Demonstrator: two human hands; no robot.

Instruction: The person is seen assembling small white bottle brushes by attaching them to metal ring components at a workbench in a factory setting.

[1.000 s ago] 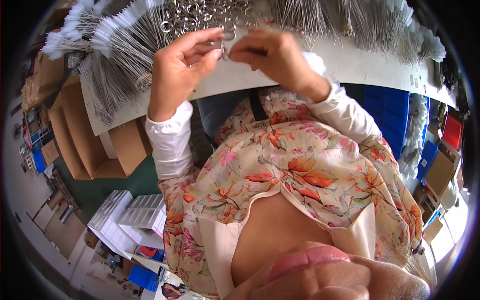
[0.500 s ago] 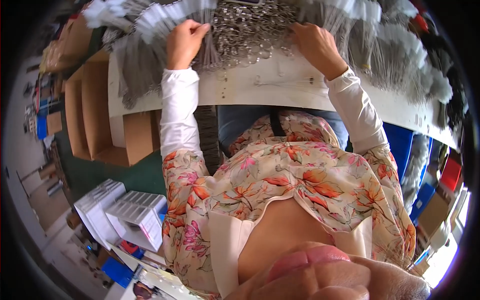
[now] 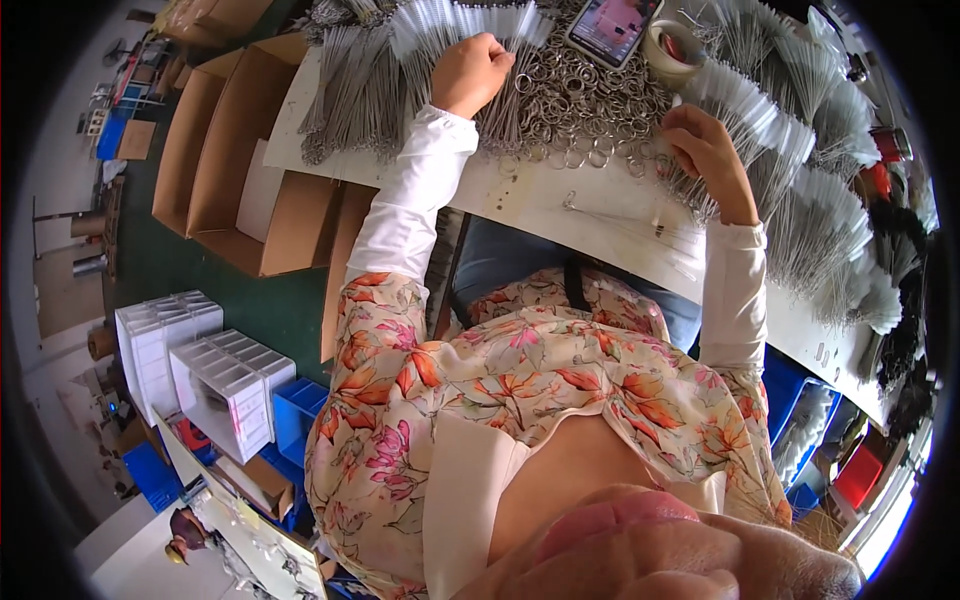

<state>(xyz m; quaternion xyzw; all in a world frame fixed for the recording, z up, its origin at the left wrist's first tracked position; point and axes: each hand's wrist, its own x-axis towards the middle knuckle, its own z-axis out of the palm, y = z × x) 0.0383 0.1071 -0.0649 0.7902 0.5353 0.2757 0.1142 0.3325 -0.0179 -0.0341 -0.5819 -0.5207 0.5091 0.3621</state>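
Observation:
My left hand (image 3: 472,75) is closed in a pinch above a row of thin wire brushes (image 3: 450,25) with pale bristle ends. Whatever its fingertips hold is hidden. Just right of it lies a broad pile of metal split rings (image 3: 600,118), with some loose rings at its near edge. At the pile's right edge my right hand (image 3: 708,155) has its fingers curled together, beside another bundle of wire brushes (image 3: 750,105). I cannot make out what is between those fingers. A few single wires (image 3: 630,215) lie on the white table (image 3: 530,195) between me and the rings.
A phone with a lit screen (image 3: 610,30) and a small round tub (image 3: 672,55) stand behind the rings. More brush bundles (image 3: 830,230) cover the table's right side. Open cardboard boxes (image 3: 225,160) stand at the left, with white plastic bins (image 3: 225,385) nearer me.
My view has turned, bringing the phone and tub into sight. My right hand has drawn back from the rings and curled downward. My left hand stays pinched by the brushes.

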